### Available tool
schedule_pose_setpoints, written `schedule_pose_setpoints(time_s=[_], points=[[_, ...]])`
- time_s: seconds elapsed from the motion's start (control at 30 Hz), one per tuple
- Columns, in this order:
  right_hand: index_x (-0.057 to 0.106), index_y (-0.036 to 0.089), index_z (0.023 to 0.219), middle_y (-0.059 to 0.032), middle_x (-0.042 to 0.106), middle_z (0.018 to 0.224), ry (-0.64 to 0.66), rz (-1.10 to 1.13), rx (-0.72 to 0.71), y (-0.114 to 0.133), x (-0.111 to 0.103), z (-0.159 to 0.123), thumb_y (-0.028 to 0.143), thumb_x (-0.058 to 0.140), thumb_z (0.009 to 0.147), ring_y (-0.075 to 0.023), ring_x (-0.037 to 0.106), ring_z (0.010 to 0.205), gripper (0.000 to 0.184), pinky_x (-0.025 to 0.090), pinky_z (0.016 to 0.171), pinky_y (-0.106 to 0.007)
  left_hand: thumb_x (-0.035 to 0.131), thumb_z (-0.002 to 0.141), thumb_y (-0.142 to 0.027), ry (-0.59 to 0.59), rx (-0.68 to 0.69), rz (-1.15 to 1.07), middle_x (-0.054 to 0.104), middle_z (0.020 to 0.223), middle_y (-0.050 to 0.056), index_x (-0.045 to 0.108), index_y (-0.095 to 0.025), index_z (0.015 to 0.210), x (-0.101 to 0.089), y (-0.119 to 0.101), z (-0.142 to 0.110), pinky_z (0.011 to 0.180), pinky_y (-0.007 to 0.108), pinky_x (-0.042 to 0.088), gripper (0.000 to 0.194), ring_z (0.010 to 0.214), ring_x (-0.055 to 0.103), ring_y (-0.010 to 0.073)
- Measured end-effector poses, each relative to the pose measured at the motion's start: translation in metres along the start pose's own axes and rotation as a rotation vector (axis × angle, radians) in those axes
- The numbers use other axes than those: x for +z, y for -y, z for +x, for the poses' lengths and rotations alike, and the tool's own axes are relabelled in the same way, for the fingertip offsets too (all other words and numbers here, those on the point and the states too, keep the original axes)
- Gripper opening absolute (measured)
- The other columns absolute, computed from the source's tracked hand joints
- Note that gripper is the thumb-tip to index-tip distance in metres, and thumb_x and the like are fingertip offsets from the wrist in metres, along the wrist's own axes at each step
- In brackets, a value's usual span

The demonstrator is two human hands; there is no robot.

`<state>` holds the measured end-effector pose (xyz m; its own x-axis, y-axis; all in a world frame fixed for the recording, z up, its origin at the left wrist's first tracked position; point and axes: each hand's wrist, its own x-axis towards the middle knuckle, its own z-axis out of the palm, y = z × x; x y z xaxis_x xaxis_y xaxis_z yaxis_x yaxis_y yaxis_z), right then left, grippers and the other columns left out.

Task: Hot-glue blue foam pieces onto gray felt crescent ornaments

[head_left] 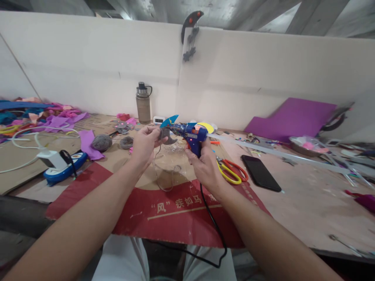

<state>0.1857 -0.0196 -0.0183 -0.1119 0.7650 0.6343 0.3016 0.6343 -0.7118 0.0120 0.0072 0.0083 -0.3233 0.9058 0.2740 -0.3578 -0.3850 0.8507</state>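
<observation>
My right hand (202, 160) is closed round the handle of a blue hot glue gun (197, 134), a long clear glue stick (263, 150) trailing from its back end. The gun's nozzle points left, at a small grey yarn-wrapped piece (166, 136) pinched in my left hand (146, 142). Behind that piece shows a blue pointed shape (170, 121); whether it is joined to it I cannot tell. A loose strand of grey yarn (158, 175) hangs down and loops on the red-and-brown cardboard (175, 224).
Scissors with yellow and orange handles (234, 171) and a black phone (260, 172) lie to the right. Grey yarn balls (102, 143), a blue power strip (66, 168) and felt scraps (64, 121) lie left. A bottle (143, 105) stands at the back; the black cord (215, 222) hangs over the front edge.
</observation>
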Motion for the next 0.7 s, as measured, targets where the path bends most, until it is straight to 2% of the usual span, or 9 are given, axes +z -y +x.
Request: schedule_pose_setpoints(time_s=[0.17,0.33,0.53,0.7], points=[[0.051,0.024,0.118,-0.0085,0.063,0.096,0.017,0.018,0.036,0.0003,0.0012,-0.0017,0.029,0.053,0.089,-0.0286,0.06,0.103,0.03,0.054,0.084,-0.051,0.073,0.065,-0.019,0.002,0.005,-0.001,0.049,0.06,-0.005,0.058,-0.015,0.064,-0.001,0.0015,0.0011,0.074,0.033,0.061,0.015,0.055,0.051,0.0062],[0.05,0.024,0.122,-0.0091,0.062,0.1,-0.02,0.022,0.023,-0.0021,-0.0003,-0.0006,0.032,0.054,0.089,-0.0291,0.059,0.103,0.034,0.053,0.087,-0.053,0.073,0.064,-0.02,0.003,-0.001,-0.004,0.05,0.06,-0.005,0.057,-0.015,0.064,-0.0014,0.002,0.0021,0.075,0.034,0.061,0.017,0.055,0.052,0.0062],[0.051,0.024,0.12,-0.0098,0.062,0.102,-0.019,0.023,0.028,-0.0018,-0.0022,0.0006,0.031,0.053,0.089,-0.0304,0.058,0.11,0.032,0.052,0.088,-0.052,0.072,0.063,-0.019,0.004,0.007,-0.02,0.053,0.063,-0.003,0.057,-0.015,0.063,-0.0001,0.0007,0.0011,0.069,0.031,0.061,0.015,0.057,0.054,0.0069],[0.049,0.025,0.121,-0.009,0.062,0.101,-0.037,-0.009,0.02,-0.0066,-0.0034,-0.0003,0.034,0.053,0.089,-0.0311,0.058,0.109,0.034,0.053,0.084,-0.052,0.072,0.063,-0.019,0.003,0.006,-0.017,0.056,0.067,-0.002,0.057,-0.015,0.063,0.0002,0.0001,0.0009,0.072,0.032,0.06,0.015,0.06,0.055,0.0073]])
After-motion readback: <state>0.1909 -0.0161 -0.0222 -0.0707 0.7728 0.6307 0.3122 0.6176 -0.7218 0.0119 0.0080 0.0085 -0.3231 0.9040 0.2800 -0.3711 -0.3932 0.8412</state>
